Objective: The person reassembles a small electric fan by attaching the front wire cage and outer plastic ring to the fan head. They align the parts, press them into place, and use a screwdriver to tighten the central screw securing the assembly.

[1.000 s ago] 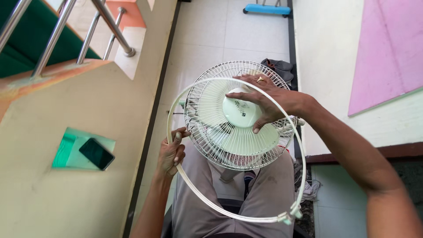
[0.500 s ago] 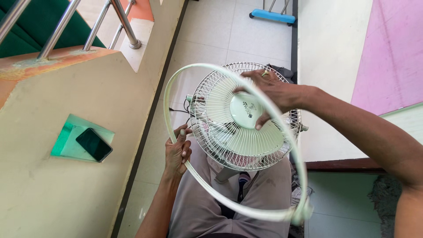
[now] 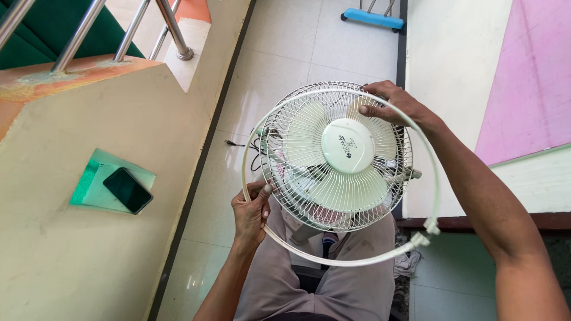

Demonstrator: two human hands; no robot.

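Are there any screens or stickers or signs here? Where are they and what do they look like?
Phone: lies on a green mat in a recess of the low wall on the left; a dark rectangle, its screen black.
Fan badge: round pale-green disc at the middle of the white wire fan grille, with a small dark logo and lettering.
No packages or signs show.

Bright daylight, soft shadows, glare on glossy floor tiles (image 3: 196, 279); sharp focus, slight wide-angle bending at edges.
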